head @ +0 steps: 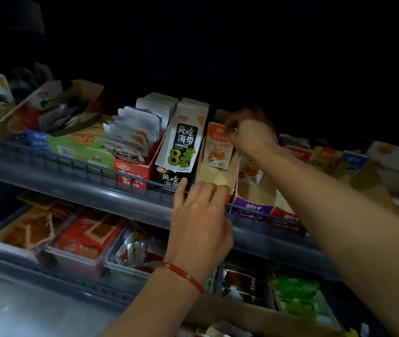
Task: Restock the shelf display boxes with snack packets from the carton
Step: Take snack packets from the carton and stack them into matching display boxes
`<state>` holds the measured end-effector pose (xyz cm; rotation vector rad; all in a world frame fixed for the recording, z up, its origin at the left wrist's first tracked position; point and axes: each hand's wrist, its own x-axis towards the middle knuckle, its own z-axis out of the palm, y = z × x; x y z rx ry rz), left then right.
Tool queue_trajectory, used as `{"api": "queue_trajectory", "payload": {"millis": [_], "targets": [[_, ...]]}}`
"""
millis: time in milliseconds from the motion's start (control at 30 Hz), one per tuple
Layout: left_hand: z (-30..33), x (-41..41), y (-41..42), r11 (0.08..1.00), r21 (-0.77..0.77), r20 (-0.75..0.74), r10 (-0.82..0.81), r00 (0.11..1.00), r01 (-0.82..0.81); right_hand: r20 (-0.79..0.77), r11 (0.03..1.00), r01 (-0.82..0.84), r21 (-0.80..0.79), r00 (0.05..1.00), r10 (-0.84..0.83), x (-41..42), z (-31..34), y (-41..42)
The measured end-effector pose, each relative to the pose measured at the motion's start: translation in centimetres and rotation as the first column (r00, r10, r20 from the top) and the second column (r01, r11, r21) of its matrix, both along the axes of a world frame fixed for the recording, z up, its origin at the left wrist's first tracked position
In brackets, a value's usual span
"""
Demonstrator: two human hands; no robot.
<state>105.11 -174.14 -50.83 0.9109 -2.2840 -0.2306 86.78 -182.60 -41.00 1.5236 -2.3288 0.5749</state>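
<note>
Far left, upper wire-fronted grey metal shelf [76, 166]: glossy white foil snack pouches [132, 132] standing on edge in a red printed cardboard tray [134, 175], packed upright, presumably so faces show and rows stay tight. Just right of those, a tall black-and-white printed cardboard box [181, 147], stiff, flat-sided, leaning back a little.

Next right, a plain brown open-topped cardboard display box [214, 176], matte and creased, mostly bare inside, so likely the one being refilled. Left hand [200, 215], red braided cord at the wrist, fingers loosely curved and lying over the box's near lip and the shelf rail, index finger straight against the black box; probably steadying the box.

Inside, towards the far end, an orange-and-white slick foil snack packet [219, 147], upright. Right hand [249, 135] reaching in from the right, thumb and fingertips pinching the packet's top edge, apparently seating it.

Near bottom edge, right of centre: brown corrugated supply carton [254, 314], only partly visible.
</note>
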Motion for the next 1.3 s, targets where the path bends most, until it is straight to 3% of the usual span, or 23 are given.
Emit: {"api": "queue_trajectory", "payload": {"millis": [200, 367, 767, 900, 1100, 1200, 1300], "targets": [[0.4, 0.0, 0.3, 0.999, 0.036, -0.004, 0.013, 1.000, -0.013, -0.239, 0.994, 0.082, 0.078, 0.969, -0.061, -0.7, 0.9, -0.6], [0.6, -0.1, 0.4, 0.998, 0.051, 0.004, 0.022, 1.000, -0.023, -0.401, 0.995, 0.100, 0.019, 0.912, -0.084, 0.0, 0.8, -0.3], [0.5, -0.1, 0.4, 0.999, 0.041, -0.012, 0.007, 1.000, -0.007, -0.427, 1.000, 0.003, 0.031, 0.904, 0.011, -0.5, -0.2, 0.1], [-0.1, 0.0, 0.3, 1.000, 0.006, -0.077, -0.009, 0.997, 0.010, -0.348, 0.996, -0.083, -0.034, 0.935, 0.066, -0.1, -0.1, 2.4], [-0.9, 0.4, 1.1, 0.990, -0.138, -0.141, -0.063, 0.988, 0.044, -0.367, 0.945, -0.264, -0.195, 0.913, 0.179, 1.5, -0.1, 10.8], [-1.5, 0.8, 2.9, 0.958, -0.260, -0.172, -0.173, 0.970, 0.125, -0.295, 0.927, -0.300, -0.225, 0.928, 0.229, 2.4, -1.8, 17.5], [-3.0, 0.9, 6.1, 0.921, -0.267, -0.117, -0.323, 0.939, 0.284, -0.159, 0.946, -0.288, -0.148, 0.951, 0.265, 2.5, -5.2, 24.2]]}}
